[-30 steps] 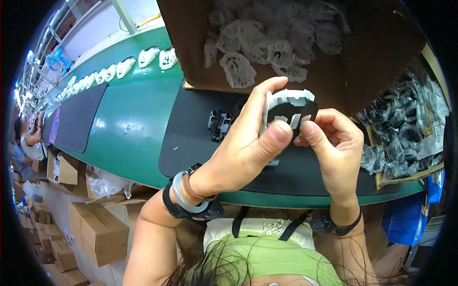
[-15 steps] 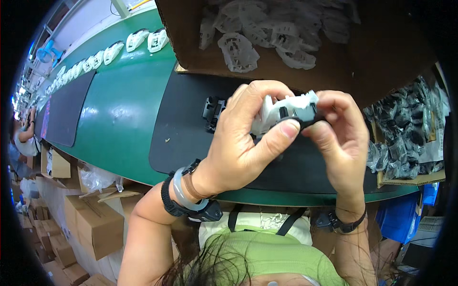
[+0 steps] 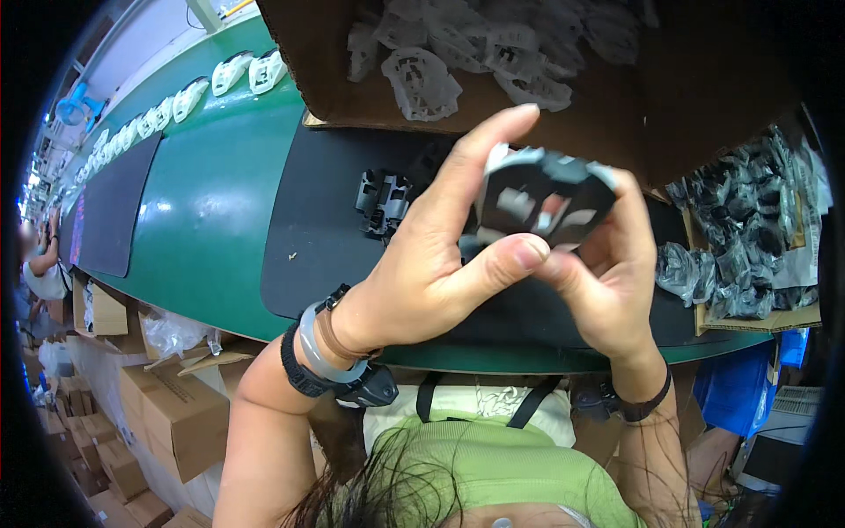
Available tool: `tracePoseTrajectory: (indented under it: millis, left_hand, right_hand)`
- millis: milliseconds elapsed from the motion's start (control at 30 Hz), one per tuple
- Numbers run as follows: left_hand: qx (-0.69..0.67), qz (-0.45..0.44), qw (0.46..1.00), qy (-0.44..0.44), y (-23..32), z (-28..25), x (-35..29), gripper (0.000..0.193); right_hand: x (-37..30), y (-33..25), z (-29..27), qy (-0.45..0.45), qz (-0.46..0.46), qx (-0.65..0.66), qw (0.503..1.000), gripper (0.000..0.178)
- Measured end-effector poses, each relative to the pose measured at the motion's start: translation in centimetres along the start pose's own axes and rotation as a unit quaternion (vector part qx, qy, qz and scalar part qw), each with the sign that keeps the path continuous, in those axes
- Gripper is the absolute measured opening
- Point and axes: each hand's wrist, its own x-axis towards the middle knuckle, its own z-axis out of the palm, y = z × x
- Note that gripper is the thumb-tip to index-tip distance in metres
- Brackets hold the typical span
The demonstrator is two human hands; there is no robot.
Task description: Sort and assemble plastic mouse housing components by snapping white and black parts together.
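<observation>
Between my two hands is a white plastic housing with a glossy black front panel (image 3: 543, 204), its dark face tilted up toward me and slightly blurred. My left hand (image 3: 431, 264) grips its left side, thumb along the lower edge and index finger lifted off the top. My right hand (image 3: 620, 282) closes on the right side, the thumb at the lower edge beside the left thumb. Behind my left hand, several small black plastic parts (image 3: 384, 201) lie on the dark mat (image 3: 304, 220).
A large carton (image 3: 370, 107) of white bagged shells (image 3: 421, 84) stands directly beyond my hands. At right, another carton (image 3: 761, 324) holds black bagged parts (image 3: 748, 251). White housings (image 3: 189, 99) line the green table's (image 3: 207, 202) far side. Cardboard boxes (image 3: 180, 409) sit at lower left.
The housing has turned so its glossy black face shows where the white side and edge did before. My left index finger has lifted. The whole view has shifted slightly.
</observation>
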Motion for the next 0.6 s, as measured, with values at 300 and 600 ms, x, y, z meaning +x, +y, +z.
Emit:
tracePoseTrajectory:
  millis: [300, 600]
  left_hand:
    - [0.022, -0.017, 1.000, -0.003, -0.7, 0.3, 0.5, 0.046]
    - [0.148, 0.088, 0.984, -0.055, -0.5, -0.4, 1.1, 0.044]
  right_hand:
    - [-0.1, 0.4, 0.3, 0.063, -0.059, -0.138, 0.987, 0.040]
    - [0.4, -0.3, -2.2, -0.014, -0.133, -0.067, 0.989, 0.027]
